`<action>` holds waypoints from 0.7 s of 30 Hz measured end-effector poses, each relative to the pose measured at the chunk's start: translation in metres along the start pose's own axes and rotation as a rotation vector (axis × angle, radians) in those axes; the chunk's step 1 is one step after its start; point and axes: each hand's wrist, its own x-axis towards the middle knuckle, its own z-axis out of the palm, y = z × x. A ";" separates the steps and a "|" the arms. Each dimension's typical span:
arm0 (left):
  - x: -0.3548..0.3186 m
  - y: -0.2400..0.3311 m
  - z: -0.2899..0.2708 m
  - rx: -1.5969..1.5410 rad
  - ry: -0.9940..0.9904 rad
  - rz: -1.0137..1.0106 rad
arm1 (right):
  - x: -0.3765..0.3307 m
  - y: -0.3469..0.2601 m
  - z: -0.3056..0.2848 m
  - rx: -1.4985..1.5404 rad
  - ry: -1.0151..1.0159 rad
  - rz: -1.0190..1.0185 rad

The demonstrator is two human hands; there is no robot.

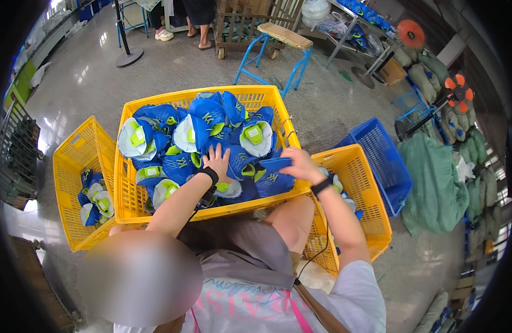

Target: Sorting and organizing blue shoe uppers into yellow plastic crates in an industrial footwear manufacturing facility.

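A yellow plastic crate (135, 197) in front of me is piled with blue shoe uppers (208, 114) that have lime-green linings and white undersides. My left hand (216, 162) rests on the pile with its fingers spread, touching the uppers near the middle. At the crate's right side, my right hand (300, 165) pinches the edge of a blue shoe upper (275, 180). Its thumb side is partly hidden by the upper. Each wrist wears a black band.
Yellow crates stand at left (72, 183) and right (372, 222), both holding more uppers. Beyond the right one are a blue crate (381, 161) and a green sack (430, 188). A blue-legged stool (283, 38), orange fans (458, 91) and a person's legs (199, 28) are farther off.
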 end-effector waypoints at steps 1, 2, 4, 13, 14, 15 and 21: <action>0.001 0.005 -0.004 -0.011 0.004 0.003 | -0.019 -0.006 -0.021 0.300 -0.024 0.155; 0.002 0.015 -0.009 -0.023 0.016 0.067 | -0.039 -0.007 -0.039 0.407 0.019 0.255; 0.005 0.032 -0.006 0.035 0.029 0.155 | -0.065 -0.011 -0.048 0.504 0.060 0.359; 0.021 0.014 -0.021 0.038 -0.192 0.148 | -0.051 -0.009 -0.011 1.591 0.197 0.528; 0.015 0.008 -0.014 0.041 -0.196 0.149 | -0.038 -0.008 0.001 1.576 0.161 0.530; 0.010 0.003 -0.007 0.044 -0.198 0.153 | -0.024 -0.007 0.012 1.558 0.127 0.531; -0.008 -0.017 0.001 -0.434 -0.060 0.365 | 0.032 0.009 0.068 1.316 -0.187 0.584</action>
